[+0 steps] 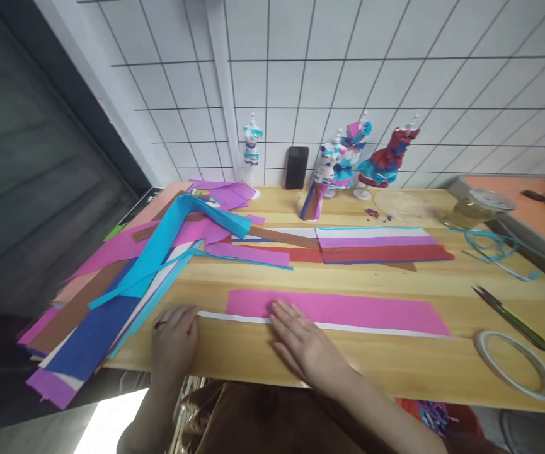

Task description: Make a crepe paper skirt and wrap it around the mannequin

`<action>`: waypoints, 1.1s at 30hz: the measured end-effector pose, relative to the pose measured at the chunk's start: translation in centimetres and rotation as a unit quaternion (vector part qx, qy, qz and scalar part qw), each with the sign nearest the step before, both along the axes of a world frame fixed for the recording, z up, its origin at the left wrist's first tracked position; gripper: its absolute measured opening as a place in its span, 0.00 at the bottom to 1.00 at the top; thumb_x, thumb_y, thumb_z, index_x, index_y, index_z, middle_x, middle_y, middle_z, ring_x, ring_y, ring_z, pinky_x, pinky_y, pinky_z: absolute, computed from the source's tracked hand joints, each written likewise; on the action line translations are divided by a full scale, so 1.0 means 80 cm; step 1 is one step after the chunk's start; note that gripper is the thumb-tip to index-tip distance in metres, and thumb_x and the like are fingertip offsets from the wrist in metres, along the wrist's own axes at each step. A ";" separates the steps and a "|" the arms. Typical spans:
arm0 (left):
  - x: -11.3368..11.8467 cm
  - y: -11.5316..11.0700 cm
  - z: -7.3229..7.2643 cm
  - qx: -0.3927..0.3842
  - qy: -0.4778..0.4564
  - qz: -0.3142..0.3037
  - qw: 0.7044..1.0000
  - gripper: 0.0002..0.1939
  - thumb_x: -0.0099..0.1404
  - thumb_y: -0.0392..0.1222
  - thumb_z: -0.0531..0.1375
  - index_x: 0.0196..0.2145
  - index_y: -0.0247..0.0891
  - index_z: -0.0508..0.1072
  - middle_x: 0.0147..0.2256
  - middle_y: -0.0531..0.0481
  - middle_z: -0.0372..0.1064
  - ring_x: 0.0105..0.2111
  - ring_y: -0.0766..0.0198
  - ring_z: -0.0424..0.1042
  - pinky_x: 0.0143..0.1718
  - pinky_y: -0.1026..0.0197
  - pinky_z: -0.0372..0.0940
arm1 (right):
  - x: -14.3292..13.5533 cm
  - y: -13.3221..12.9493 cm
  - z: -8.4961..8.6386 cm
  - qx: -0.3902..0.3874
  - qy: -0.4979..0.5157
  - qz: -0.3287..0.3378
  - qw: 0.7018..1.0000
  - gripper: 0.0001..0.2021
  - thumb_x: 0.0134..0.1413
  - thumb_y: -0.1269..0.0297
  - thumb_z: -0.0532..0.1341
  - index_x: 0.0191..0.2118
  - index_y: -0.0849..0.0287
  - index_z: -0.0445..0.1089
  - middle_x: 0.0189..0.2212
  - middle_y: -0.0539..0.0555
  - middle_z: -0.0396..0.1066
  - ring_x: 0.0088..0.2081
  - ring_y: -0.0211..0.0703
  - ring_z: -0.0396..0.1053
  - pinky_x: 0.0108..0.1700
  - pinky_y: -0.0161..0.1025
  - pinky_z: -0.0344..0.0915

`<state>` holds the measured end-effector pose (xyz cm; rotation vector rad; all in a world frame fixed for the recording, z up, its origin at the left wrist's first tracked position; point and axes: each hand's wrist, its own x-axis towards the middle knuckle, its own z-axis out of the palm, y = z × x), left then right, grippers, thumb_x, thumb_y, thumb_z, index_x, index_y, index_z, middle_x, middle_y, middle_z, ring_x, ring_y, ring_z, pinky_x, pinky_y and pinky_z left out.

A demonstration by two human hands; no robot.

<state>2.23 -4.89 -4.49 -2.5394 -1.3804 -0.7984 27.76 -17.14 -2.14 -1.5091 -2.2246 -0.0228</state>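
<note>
A pink crepe-paper strip [367, 310] lies lengthwise on the wooden table in front of me. Along its near edge runs a narrow white tape strip [244, 318], which sticks out past the paper on the left. My left hand [174, 334] is closed at that loose end, fingers curled around it. Flat on the tape and the paper's near edge rests my right hand [303, 340], fingers stretched out. A tape roll [482, 343] lies at the right, with a pair of scissors [513, 318] just behind it.
Heaped crepe-paper strips [92, 328] overhang the table's left edge. Behind the pink strip lies a layered paper stack [380, 246]. Small dressed mannequins [390, 154] and a phone [297, 167] stand by the tiled wall. A lidded plastic tub [477, 208] and blue cord [494, 246] are at right.
</note>
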 end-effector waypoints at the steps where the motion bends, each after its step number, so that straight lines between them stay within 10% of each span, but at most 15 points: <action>1: 0.001 -0.001 0.001 -0.003 -0.002 0.002 1.000 0.11 0.59 0.33 0.51 0.33 0.38 0.73 0.34 0.47 0.73 0.37 0.58 0.70 0.42 0.54 0.60 | -0.013 0.009 0.002 0.002 0.005 0.024 1.000 0.22 0.58 0.67 0.51 0.57 0.66 0.56 0.57 0.62 0.56 0.60 0.48 0.48 0.58 0.50 0.54; 33: -0.003 -0.007 -0.001 -0.006 -0.065 0.031 0.997 0.12 0.60 0.31 0.51 0.34 0.37 0.74 0.35 0.46 0.73 0.37 0.58 0.69 0.42 0.53 0.60 | -0.074 0.060 -0.020 -0.025 -0.006 -0.004 1.000 0.18 0.54 0.62 0.57 0.49 0.64 0.66 0.54 0.65 0.60 0.57 0.58 0.54 0.55 0.55 0.57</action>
